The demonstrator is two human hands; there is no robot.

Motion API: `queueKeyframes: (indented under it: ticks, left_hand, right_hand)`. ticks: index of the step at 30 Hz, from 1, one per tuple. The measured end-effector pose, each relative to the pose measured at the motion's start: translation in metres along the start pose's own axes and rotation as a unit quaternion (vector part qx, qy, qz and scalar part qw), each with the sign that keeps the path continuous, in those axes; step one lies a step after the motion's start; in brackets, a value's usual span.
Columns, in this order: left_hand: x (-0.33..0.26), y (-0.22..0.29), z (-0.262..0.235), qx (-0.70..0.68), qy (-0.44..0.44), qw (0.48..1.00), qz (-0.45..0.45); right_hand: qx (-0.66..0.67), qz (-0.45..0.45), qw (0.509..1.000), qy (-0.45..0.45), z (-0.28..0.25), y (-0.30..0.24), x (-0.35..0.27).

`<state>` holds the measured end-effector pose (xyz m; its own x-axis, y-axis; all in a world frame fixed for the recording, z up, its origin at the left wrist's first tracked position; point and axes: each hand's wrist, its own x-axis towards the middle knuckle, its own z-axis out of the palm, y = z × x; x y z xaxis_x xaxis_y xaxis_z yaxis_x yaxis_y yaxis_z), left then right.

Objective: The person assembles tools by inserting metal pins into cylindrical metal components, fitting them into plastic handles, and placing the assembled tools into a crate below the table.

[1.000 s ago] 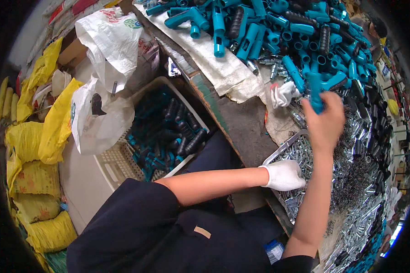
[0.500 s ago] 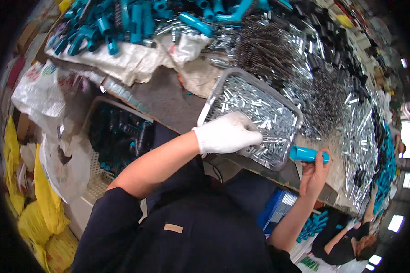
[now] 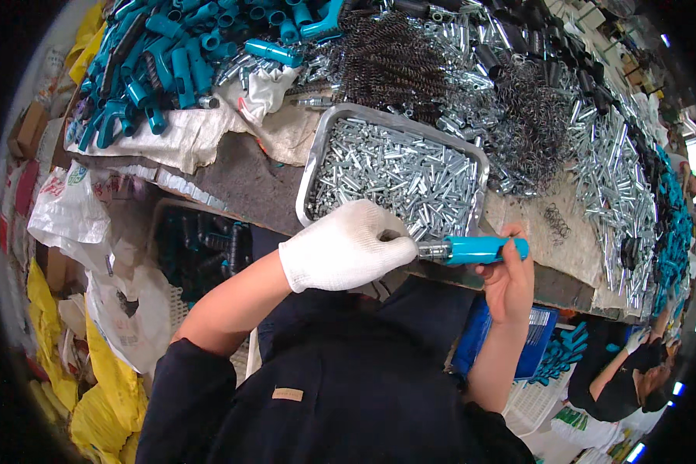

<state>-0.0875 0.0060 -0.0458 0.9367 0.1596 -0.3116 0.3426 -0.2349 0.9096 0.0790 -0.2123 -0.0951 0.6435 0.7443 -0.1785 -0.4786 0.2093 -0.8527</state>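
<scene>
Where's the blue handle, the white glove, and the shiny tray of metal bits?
blue handle (image 3: pixel 483 249), head view, middle of its barrel
white glove (image 3: pixel 340 251), head view, back of the left hand
metal tray (image 3: pixel 308 172), head view, left rim

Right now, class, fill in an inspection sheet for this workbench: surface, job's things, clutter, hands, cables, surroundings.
Surface: dark workbench, partly cloth-covered.
Job's things: teal handle with a metal piece at its end; metal tray of small silvery pins.
Clutter: teal handles pile, wire springs, loose silvery parts.
Hands: gloved left hand at the metal piece; bare right hand holds the teal handle.
Cables: nothing seen.
Surroundings: yellow sacks, blue crate, another person.
</scene>
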Motion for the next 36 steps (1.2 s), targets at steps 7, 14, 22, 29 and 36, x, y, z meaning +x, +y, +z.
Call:
queueKeyframes:
  ticks: [7,14,22,29,36]
  left_hand:
    - [-0.002,-0.005,0.017,0.029,0.061,0.998,-0.015]
    - [-0.003,-0.018,0.012,-0.02,0.026,0.997,-0.076]
    - [-0.006,-0.015,0.013,-0.148,-0.021,0.989,-0.015]
    - [-0.011,-0.021,0.003,-0.169,0.079,0.982,-0.035]
    - [-0.012,-0.025,-0.006,-0.211,0.131,0.966,-0.077]
  right_hand:
    - [-0.059,0.096,0.991,-0.074,0.017,0.011,-0.005]
    - [-0.009,0.164,0.985,-0.051,0.02,0.016,0.006]
    - [-0.09,0.146,0.982,-0.081,0.056,0.028,0.011]
    - [-0.472,-0.048,0.88,-0.017,0.061,0.019,0.038]
    - [-0.694,-0.154,0.703,-0.025,0.072,0.029,0.043]
